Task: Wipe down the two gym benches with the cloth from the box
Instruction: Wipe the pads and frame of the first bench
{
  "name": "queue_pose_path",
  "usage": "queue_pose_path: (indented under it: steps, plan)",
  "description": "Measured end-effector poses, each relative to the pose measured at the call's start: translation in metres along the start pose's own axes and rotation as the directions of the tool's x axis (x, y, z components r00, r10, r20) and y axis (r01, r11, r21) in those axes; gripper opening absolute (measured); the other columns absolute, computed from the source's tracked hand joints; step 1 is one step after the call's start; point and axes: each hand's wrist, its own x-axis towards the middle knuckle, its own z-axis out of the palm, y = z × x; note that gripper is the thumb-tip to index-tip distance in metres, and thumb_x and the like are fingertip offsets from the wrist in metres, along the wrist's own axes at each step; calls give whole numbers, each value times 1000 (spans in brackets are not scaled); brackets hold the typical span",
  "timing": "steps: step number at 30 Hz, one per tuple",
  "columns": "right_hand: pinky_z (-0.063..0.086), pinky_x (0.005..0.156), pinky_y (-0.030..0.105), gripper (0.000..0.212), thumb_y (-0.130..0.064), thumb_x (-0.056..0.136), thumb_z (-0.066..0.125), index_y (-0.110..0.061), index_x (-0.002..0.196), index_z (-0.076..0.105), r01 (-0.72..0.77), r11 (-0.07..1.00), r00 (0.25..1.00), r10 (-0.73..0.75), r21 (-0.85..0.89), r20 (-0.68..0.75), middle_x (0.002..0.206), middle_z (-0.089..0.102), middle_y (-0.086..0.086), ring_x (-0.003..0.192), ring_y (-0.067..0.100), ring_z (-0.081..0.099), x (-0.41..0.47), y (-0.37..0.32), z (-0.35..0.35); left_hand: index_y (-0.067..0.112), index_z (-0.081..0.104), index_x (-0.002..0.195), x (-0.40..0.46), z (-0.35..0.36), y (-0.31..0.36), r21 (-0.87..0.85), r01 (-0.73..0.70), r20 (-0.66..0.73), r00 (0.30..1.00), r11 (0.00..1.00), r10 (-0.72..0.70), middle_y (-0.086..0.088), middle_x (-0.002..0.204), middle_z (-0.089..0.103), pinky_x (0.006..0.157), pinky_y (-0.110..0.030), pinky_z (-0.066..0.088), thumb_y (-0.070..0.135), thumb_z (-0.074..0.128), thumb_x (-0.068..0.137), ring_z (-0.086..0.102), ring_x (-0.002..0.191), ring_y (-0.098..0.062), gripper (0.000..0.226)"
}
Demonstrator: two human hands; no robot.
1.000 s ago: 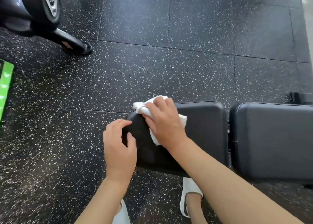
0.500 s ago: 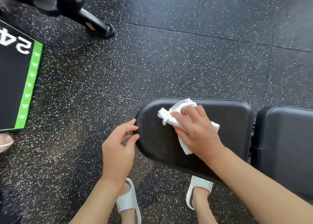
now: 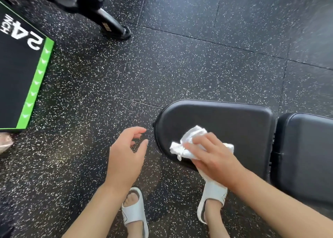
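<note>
A black padded bench seat [image 3: 225,124] with a rounded left end lies in front of me. My right hand [image 3: 214,158] holds a crumpled white cloth [image 3: 187,144] and presses it on the pad's near left corner. Just right of the seat, across a narrow gap, is a second black pad [image 3: 306,153] of the bench. My left hand [image 3: 126,156] hovers over the floor just left of the seat's rounded end, fingers loosely curved, holding nothing and apart from the pad.
A black plyo box with a green edge [image 3: 34,86] stands at the left. A black machine foot [image 3: 111,27] reaches in from the upper left. My feet in white sandals [image 3: 134,212] stand on speckled rubber floor [image 3: 180,66] under the bench's near edge.
My right hand has dragged the cloth toward the near left corner of the seat. My left hand has come off the pad's rounded end and now hangs free.
</note>
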Motion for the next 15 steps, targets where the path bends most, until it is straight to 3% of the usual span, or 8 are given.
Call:
queue_pose_path:
  steps: [3, 5, 7, 10, 12, 15]
  plan:
    - [49, 85, 47, 27, -13, 95, 73, -7, 122, 72, -227, 974, 967, 223, -14, -124, 107, 61, 14, 92, 32, 48, 36, 11, 2, 34, 67, 124, -6, -1, -4, 21, -16, -16, 1000, 1000, 16, 28, 118, 65, 97, -26, 51, 18, 72, 97, 62, 118, -2, 32]
    - [48, 88, 46, 26, -17, 97, 70, -7, 122, 72, -276, 961, 945, 272, 4, -182, 107, 61, 15, 96, 34, 49, 75, -1, 17, 33, 66, 126, -10, -1, -8, 28, -20, -35, 999, 999, 21, 29, 119, 64, 98, -25, 51, 18, 71, 98, 61, 119, 1, 32]
    - [48, 86, 45, 24, -18, 96, 67, -6, 116, 72, -224, 974, 961, 225, 23, -163, 106, 61, 13, 96, 34, 51, 102, -24, 38, 31, 67, 126, -13, -2, -11, 29, -19, -67, 998, 999, 21, 29, 120, 63, 99, -27, 51, 17, 70, 98, 60, 118, 3, 32]
    - [51, 77, 45, 23, -16, 92, 67, -6, 113, 71, 15, 1000, 1000, -15, -16, -6, 107, 63, 12, 91, 30, 52, 89, -53, 52, 27, 67, 126, -14, -4, -12, 36, -16, -94, 995, 999, 19, 23, 119, 64, 98, -34, 54, 17, 68, 99, 60, 116, 2, 29]
    - [52, 74, 42, 26, -13, 92, 70, -7, 117, 71, 157, 987, 985, -154, -25, 75, 106, 63, 10, 87, 28, 54, 53, -48, 44, 26, 66, 127, -12, -4, -8, 55, -41, -85, 995, 998, 45, 19, 120, 64, 99, -35, 53, 16, 66, 99, 58, 117, 2, 30]
    - [51, 84, 38, 28, -19, 100, 65, -10, 127, 68, 128, 992, 990, -128, 9, 58, 111, 60, 6, 92, 27, 52, -5, -7, 12, 26, 64, 128, -9, 5, 4, 84, -114, -41, 992, 990, 118, 18, 120, 63, 100, -27, 48, 13, 64, 100, 58, 118, -2, 31]
